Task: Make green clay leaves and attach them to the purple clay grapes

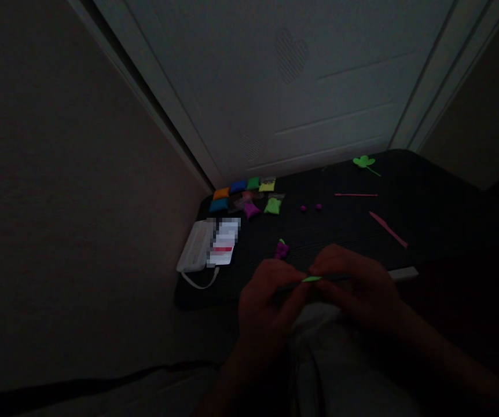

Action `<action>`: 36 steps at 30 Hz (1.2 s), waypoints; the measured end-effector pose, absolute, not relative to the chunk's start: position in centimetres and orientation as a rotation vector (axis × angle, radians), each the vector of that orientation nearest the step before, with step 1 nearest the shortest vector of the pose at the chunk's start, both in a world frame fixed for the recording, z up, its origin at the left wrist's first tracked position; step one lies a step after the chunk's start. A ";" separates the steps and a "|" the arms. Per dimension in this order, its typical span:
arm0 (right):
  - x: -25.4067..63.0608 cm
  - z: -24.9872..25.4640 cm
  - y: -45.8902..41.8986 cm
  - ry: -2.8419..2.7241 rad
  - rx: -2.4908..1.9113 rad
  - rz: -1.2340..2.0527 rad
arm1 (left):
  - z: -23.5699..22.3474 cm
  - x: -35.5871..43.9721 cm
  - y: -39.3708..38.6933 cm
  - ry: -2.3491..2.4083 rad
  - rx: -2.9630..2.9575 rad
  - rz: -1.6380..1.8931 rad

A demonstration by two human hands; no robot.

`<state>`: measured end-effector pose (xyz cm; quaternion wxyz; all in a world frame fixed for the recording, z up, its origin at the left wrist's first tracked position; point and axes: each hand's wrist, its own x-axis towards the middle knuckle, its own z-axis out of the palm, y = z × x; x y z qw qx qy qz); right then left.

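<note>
Green piece (312, 279) pinched between left hand (271, 298) and right hand (358, 284), each grip closed to the piece's thickness, by the near edge of the dark surface (327, 231); risk: uneven pull may tear it, or left knuckles may squash the purple cluster (282, 250) just beyond

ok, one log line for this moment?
left hand: pinches green piece | right hand: pinches same piece | dark table: purple cluster beyond hands, pink knife-like tool at right
</note>
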<state>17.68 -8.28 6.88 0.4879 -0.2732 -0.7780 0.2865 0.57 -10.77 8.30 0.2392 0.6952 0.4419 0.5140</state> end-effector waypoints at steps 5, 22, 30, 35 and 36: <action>17.6 6.7 -8.3 -1.869 -0.663 0.782 | 7.6 0.4 -10.5 1.254 1.950 1.433; 17.1 5.9 -8.4 -1.774 -0.756 0.819 | 6.8 0.3 -10.4 1.077 1.518 1.240; 15.8 7.5 -9.1 -1.904 -0.832 0.611 | 6.0 0.5 -9.8 1.255 1.305 1.334; 15.6 7.2 -8.7 -1.825 -0.915 0.639 | 6.0 0.8 -9.6 1.221 1.241 1.293; 15.5 7.0 -8.6 -1.792 -0.927 0.638 | 6.0 0.8 -9.5 1.212 1.213 1.278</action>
